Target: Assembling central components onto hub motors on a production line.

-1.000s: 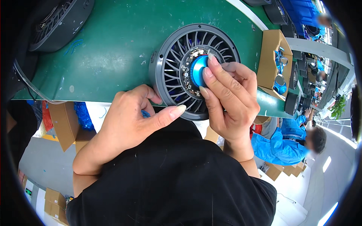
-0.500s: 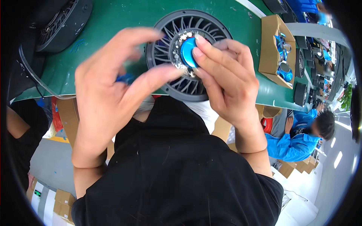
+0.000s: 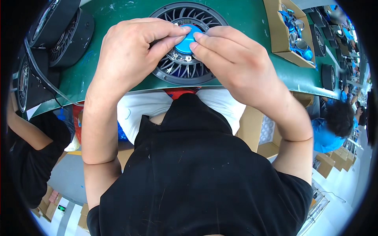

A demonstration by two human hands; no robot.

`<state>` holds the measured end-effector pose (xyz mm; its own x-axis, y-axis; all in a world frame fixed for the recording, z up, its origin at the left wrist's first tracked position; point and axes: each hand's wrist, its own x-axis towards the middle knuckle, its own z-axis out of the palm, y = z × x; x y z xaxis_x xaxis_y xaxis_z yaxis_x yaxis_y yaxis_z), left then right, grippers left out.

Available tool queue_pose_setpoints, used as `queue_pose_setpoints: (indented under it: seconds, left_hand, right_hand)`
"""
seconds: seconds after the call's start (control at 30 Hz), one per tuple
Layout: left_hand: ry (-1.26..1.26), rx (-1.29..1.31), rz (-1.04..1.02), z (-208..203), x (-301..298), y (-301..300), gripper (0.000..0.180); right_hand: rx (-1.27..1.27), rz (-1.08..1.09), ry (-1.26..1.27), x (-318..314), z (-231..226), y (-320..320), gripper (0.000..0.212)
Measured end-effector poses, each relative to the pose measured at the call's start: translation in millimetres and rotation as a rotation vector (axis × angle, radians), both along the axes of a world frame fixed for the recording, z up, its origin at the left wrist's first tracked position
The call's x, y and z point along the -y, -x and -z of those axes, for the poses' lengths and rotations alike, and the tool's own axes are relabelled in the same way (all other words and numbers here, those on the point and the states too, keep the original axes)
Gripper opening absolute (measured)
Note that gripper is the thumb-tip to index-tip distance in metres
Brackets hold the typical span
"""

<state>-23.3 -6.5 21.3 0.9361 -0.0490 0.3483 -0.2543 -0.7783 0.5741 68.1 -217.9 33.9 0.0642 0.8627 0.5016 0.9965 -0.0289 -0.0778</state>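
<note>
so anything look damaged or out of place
Small blue scraps or marks on the table left of the central wheel look stray, apart from the work. Nothing seems damaged; fingers partly cover the blue disc.

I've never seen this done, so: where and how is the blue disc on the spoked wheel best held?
Probably pinch the blue disc at its round rim, from left and right together: its upward face looks smooth, with no knob to grasp.

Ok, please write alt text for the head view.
The left hand and right hand touch a blue disc at the centre of a round grey spoked part on a green table. At right, a cardboard box holds blue pieces.
</note>
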Motion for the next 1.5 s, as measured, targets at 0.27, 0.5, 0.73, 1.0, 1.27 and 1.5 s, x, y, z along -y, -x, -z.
queue_pose_setpoints:
  seconds: [0.27,0.5,0.73,1.0,1.27,1.5]
  left_hand:
    - [-0.044,0.02,-0.012,-4.0,2.3,0.0,0.016]
    - [-0.153,0.109,0.009,-6.8,1.2,-3.0,0.013]
    - [-0.193,0.069,0.125,-15.7,-0.8,-2.9,0.015]
    - [-0.253,0.093,0.153,-16.7,-3.9,-3.9,0.017]
    - [-0.233,0.111,0.16,-14.4,-4.1,-4.7,0.018]
    - [-0.263,0.12,0.153,-16.2,-4.6,-5.3,0.015]
  right_hand:
    - [0.285,-0.098,0.33,-10.7,-23.4,9.9,0.022]
    - [0.179,-0.226,0.328,-17.6,-26.3,-13.8,0.019]
    - [-0.057,-0.141,-0.01,-18.1,-1.3,-50.8,0.007]
    - [0.037,-0.216,-0.016,-9.0,-2.7,-28.6,0.013]
    - [0.061,-0.184,0.131,-7.8,-11.0,-0.4,0.014]
    - [0.091,-0.267,0.13,-16.3,-18.1,-24.5,0.015]
